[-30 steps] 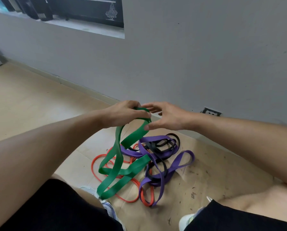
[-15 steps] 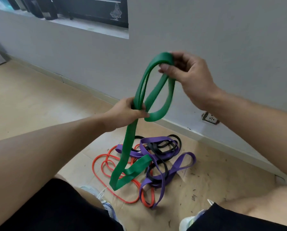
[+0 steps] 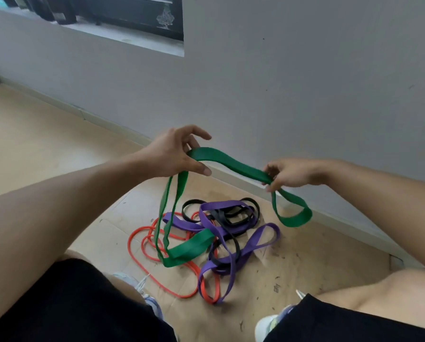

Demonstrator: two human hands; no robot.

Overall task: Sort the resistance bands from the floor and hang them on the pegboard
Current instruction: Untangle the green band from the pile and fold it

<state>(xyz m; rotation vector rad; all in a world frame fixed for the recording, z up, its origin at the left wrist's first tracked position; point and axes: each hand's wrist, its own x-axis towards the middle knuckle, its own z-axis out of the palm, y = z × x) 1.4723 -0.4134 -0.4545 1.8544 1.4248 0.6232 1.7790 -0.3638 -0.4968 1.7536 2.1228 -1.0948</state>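
Observation:
A wide green resistance band [image 3: 231, 162] stretches between both hands above the floor. My left hand [image 3: 174, 154] pinches one part of it, and a long doubled loop hangs from there down onto the pile. My right hand [image 3: 290, 172] grips the band further right, with a short loop dangling below it. On the floor lies a tangle of a purple band [image 3: 253, 245], a black band [image 3: 233, 215] and a thin orange band [image 3: 142, 265]. No pegboard is in view.
A grey wall [image 3: 305, 82] with a low skirting runs close behind the pile. A dark window ledge [image 3: 122, 33] sits at the upper left. My knees, black shorts [image 3: 70, 304] and shoes frame the wooden floor [image 3: 33, 149] at the bottom.
My right hand has come down from head height to the right, drawing the green band out sideways. My left hand keeps its hold, and the band now spans between them.

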